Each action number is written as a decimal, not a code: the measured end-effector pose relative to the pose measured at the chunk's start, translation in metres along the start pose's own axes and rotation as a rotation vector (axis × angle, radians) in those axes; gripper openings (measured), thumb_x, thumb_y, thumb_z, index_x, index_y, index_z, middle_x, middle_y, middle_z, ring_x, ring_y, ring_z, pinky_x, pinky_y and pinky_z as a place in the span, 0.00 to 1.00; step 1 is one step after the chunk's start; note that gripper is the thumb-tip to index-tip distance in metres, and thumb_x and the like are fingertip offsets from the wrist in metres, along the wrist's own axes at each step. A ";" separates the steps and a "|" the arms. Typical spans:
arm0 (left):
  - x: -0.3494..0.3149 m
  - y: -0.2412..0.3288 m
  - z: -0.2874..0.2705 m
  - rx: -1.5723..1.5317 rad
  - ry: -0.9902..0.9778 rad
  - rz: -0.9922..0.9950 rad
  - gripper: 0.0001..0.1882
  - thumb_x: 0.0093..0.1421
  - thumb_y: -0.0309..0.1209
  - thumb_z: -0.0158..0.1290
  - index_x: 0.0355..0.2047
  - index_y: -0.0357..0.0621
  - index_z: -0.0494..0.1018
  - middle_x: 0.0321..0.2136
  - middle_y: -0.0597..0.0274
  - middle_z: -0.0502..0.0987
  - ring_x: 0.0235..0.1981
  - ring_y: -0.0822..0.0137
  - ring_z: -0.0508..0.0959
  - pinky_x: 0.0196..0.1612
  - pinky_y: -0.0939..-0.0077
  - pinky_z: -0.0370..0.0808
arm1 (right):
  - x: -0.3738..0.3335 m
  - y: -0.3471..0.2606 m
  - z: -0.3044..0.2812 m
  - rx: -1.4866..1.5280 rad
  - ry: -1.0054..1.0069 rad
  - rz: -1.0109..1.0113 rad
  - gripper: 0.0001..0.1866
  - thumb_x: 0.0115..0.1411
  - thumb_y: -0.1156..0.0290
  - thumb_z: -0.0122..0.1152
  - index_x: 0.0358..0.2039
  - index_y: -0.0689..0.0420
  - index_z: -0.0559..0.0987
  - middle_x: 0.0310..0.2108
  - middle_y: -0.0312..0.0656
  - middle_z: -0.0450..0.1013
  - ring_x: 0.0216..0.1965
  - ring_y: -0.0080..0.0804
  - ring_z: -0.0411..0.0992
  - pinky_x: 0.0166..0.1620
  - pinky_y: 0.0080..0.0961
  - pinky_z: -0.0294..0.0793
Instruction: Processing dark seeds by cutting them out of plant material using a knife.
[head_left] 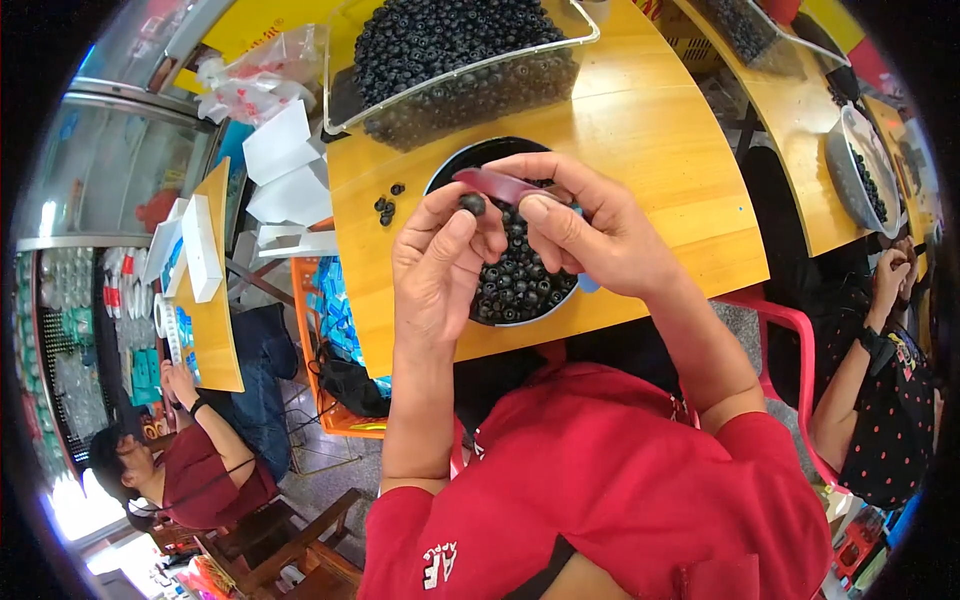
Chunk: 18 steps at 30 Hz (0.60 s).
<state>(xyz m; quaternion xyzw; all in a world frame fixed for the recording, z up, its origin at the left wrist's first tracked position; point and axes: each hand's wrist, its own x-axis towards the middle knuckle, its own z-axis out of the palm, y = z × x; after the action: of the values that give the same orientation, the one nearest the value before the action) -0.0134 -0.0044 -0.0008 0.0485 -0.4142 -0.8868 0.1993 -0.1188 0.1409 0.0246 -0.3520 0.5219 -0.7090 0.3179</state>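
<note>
My left hand [435,250] pinches a small dark round bead [472,204] between thumb and fingertips. Close beside it, my right hand [595,225] grips a flat, thin purple-red strip [492,184]; its free end reaches over the bead toward my left fingers, and I cannot make out whether it touches. Both hands are held above a round bowl [448,172] full of similar dark beads [520,285], many showing a pale dot. My hands hide part of the bowl and its contents.
Behind the bowl, a clear plastic bin [470,95] holds a heap of dark beads. A few loose beads [385,208] lie on the wooden table [650,140]. An orange crate [305,300] stands left. People sit at tables on both sides; at right is another bowl [850,175].
</note>
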 end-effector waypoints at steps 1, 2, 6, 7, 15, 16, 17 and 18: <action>0.000 0.001 0.002 -0.001 0.002 0.002 0.15 0.59 0.25 0.52 0.47 0.38 0.69 0.34 0.54 0.77 0.29 0.68 0.76 0.32 0.78 0.73 | 0.001 -0.002 -0.002 -0.030 -0.055 -0.005 0.18 0.66 0.67 0.46 0.55 0.57 0.67 0.18 0.28 0.65 0.18 0.10 0.60 0.20 0.08 0.56; 0.001 0.003 0.004 0.001 0.001 -0.023 0.15 0.59 0.25 0.51 0.47 0.38 0.69 0.34 0.54 0.77 0.28 0.68 0.75 0.31 0.79 0.73 | 0.001 -0.002 -0.003 -0.060 -0.110 -0.010 0.18 0.66 0.67 0.46 0.55 0.57 0.67 0.19 0.28 0.65 0.19 0.10 0.61 0.21 0.08 0.56; 0.001 0.003 -0.002 0.022 -0.058 -0.008 0.13 0.60 0.26 0.51 0.45 0.39 0.69 0.32 0.54 0.77 0.24 0.70 0.74 0.26 0.81 0.72 | 0.002 0.004 -0.002 -0.114 -0.167 0.015 0.17 0.65 0.68 0.46 0.54 0.58 0.67 0.20 0.28 0.66 0.20 0.10 0.62 0.21 0.09 0.58; 0.001 0.003 -0.002 0.022 -0.057 -0.008 0.13 0.60 0.26 0.51 0.45 0.39 0.69 0.32 0.54 0.77 0.24 0.70 0.74 0.26 0.81 0.72 | 0.002 0.005 -0.002 -0.094 -0.149 0.028 0.17 0.65 0.69 0.46 0.53 0.58 0.68 0.20 0.29 0.66 0.20 0.11 0.62 0.21 0.09 0.58; 0.000 -0.006 -0.002 0.084 -0.025 0.088 0.10 0.60 0.27 0.53 0.42 0.40 0.70 0.29 0.58 0.76 0.23 0.73 0.72 0.23 0.86 0.67 | 0.001 0.009 0.008 -0.028 -0.091 0.024 0.14 0.66 0.69 0.46 0.50 0.59 0.69 0.21 0.30 0.67 0.21 0.11 0.63 0.21 0.09 0.58; 0.000 -0.008 -0.002 0.084 -0.025 0.088 0.10 0.60 0.27 0.53 0.42 0.40 0.70 0.29 0.58 0.76 0.23 0.73 0.72 0.23 0.86 0.67 | 0.001 0.012 0.010 -0.021 -0.056 0.017 0.14 0.66 0.68 0.46 0.49 0.59 0.70 0.21 0.30 0.67 0.20 0.10 0.62 0.20 0.09 0.58; 0.000 -0.011 -0.002 0.074 -0.005 0.112 0.10 0.60 0.28 0.53 0.42 0.41 0.70 0.29 0.58 0.76 0.23 0.73 0.72 0.23 0.86 0.67 | 0.001 0.014 0.011 -0.013 -0.021 0.009 0.13 0.66 0.68 0.46 0.48 0.59 0.70 0.20 0.29 0.67 0.20 0.10 0.62 0.20 0.09 0.58; -0.001 -0.012 -0.003 0.064 0.017 0.136 0.10 0.61 0.28 0.52 0.42 0.41 0.70 0.29 0.58 0.76 0.23 0.74 0.71 0.23 0.86 0.67 | 0.001 0.014 0.012 -0.013 -0.021 0.010 0.13 0.66 0.68 0.46 0.48 0.59 0.70 0.20 0.29 0.67 0.20 0.10 0.62 0.20 0.09 0.58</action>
<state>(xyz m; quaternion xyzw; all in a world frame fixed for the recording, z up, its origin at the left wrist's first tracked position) -0.0158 0.0004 -0.0123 0.0339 -0.4432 -0.8570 0.2608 -0.1082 0.1301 0.0136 -0.3590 0.5247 -0.7002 0.3247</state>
